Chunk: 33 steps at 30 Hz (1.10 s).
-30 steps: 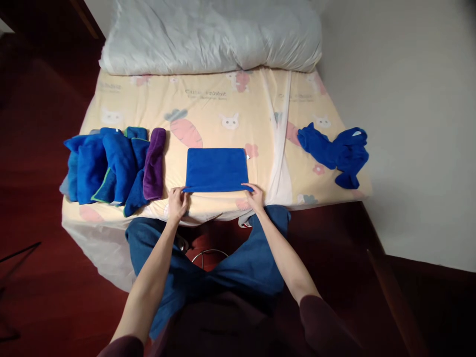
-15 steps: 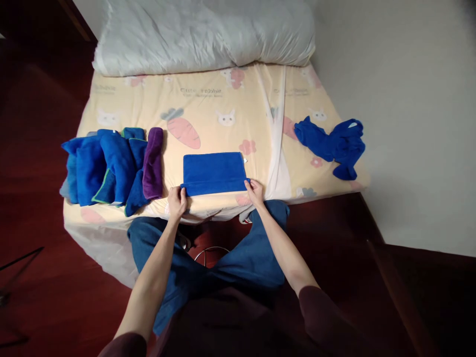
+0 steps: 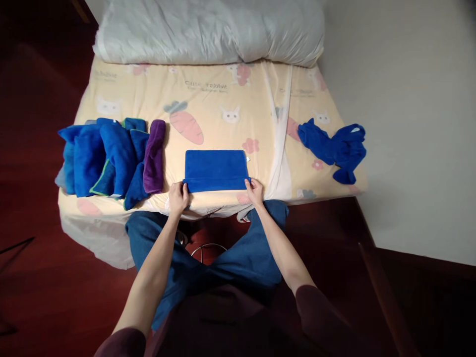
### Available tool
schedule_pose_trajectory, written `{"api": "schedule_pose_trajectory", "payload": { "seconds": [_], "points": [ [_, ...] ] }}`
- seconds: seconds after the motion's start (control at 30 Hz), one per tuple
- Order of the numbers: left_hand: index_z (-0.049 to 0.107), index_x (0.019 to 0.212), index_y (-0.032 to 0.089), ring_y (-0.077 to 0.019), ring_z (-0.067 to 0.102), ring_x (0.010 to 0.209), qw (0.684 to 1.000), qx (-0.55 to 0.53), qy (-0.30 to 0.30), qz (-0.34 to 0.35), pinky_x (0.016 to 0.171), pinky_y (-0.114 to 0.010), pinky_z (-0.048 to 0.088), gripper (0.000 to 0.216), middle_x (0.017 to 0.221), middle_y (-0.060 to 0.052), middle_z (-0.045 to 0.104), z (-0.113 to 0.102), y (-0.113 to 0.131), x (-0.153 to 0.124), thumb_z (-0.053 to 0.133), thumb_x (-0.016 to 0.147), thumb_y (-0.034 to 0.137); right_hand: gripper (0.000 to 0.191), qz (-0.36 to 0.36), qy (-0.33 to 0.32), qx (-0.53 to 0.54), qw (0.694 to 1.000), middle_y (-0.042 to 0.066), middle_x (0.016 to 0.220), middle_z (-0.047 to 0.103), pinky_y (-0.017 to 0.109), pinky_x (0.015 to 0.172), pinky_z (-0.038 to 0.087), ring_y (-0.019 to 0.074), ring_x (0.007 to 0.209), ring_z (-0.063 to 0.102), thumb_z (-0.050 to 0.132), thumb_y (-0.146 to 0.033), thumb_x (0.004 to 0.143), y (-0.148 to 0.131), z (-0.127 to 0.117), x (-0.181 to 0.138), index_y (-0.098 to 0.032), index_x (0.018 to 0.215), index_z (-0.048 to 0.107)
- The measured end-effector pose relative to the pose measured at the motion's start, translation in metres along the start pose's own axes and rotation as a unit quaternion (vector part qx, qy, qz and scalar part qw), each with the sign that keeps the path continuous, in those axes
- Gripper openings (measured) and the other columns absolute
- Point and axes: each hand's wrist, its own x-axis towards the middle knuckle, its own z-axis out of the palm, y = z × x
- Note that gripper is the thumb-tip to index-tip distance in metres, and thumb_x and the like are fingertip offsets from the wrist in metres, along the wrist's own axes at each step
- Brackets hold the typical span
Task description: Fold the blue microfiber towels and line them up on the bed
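Note:
A blue towel (image 3: pixel 215 168) lies folded on the near edge of the yellow cartoon-print bed (image 3: pixel 208 104). Its near edge is turned up and rolled back over itself. My left hand (image 3: pixel 178 197) pinches the rolled edge at the towel's near left corner. My right hand (image 3: pixel 254 191) pinches the same edge at the near right corner. Both hands are closed on the cloth, with thumbs on top.
A row of rolled blue towels (image 3: pixel 100 158) and a purple one (image 3: pixel 154 156) lies at the bed's left. A crumpled blue cloth (image 3: pixel 334 146) sits at the right edge. A white duvet (image 3: pixel 208 29) is bundled at the far end. A metal stool (image 3: pixel 204 250) shows between my knees.
The towel's near edge has been lifted and rolled away from me, so the towel looks shorter front to back. Both hands stayed at its near corners.

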Motion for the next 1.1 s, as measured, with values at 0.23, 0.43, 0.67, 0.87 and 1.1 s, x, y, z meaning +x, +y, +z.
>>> {"api": "schedule_pose_trajectory", "payload": {
  "seconds": [0.23, 0.43, 0.67, 0.87, 1.1],
  "points": [
    [0.058, 0.097, 0.022, -0.0295, 0.059, 0.088, 1.000, 0.000, -0.006, -0.002, 0.084, -0.045, 0.047, 0.030, 0.087, -0.012, 0.062, 0.000, -0.002, -0.001, 0.039, 0.106, 0.043, 0.048, -0.003, -0.001, -0.003, 1.000, 0.004, 0.076, 0.067, 0.029, 0.070, 0.054, 0.0175, 0.071, 0.063, 0.065, -0.066, 0.088, -0.003, 0.000, 0.001, -0.018, 0.084, 0.066],
    [0.060, 0.102, 0.022, -0.0300, 0.060, 0.092, 1.000, -0.006, -0.001, -0.016, 0.087, -0.046, 0.048, 0.028, 0.091, -0.012, 0.063, 0.002, -0.002, -0.001, 0.042, 0.105, 0.043, 0.052, -0.008, 0.029, -0.038, 0.999, 0.007, 0.078, 0.072, 0.030, 0.069, 0.057, 0.0186, 0.071, 0.066, 0.062, -0.067, 0.089, -0.007, 0.004, -0.003, -0.016, 0.088, 0.069],
    [0.060, 0.112, 0.020, -0.0297, 0.063, 0.096, 1.000, -0.008, 0.013, -0.025, 0.090, -0.045, 0.049, 0.028, 0.096, -0.013, 0.065, 0.005, -0.002, -0.003, 0.046, 0.105, 0.044, 0.049, -0.039, 0.162, -0.149, 0.975, 0.014, 0.089, 0.078, 0.035, 0.076, 0.059, 0.0221, 0.075, 0.072, 0.062, -0.061, 0.092, -0.005, 0.015, -0.014, -0.015, 0.100, 0.076],
    [0.060, 0.115, 0.019, -0.0306, 0.061, 0.095, 1.000, 0.008, 0.005, -0.023, 0.090, -0.046, 0.049, 0.028, 0.094, -0.013, 0.064, 0.005, -0.002, -0.002, 0.048, 0.104, 0.042, 0.040, -0.056, 0.163, -0.157, 0.972, 0.013, 0.092, 0.077, 0.035, 0.080, 0.059, 0.0218, 0.081, 0.072, 0.061, -0.052, 0.095, -0.006, 0.016, -0.015, -0.015, 0.104, 0.074],
    [0.066, 0.113, 0.021, -0.0320, 0.060, 0.115, 1.000, 0.017, 0.013, 0.010, 0.104, -0.050, 0.046, 0.022, 0.119, -0.018, 0.066, 0.001, 0.002, -0.004, 0.051, 0.101, 0.032, 0.028, -0.086, 0.147, -0.170, 0.971, 0.018, 0.114, 0.067, 0.043, 0.100, 0.055, 0.0256, 0.107, 0.067, 0.051, -0.035, 0.101, -0.012, 0.013, -0.016, -0.016, 0.110, 0.071]
  ]
}}
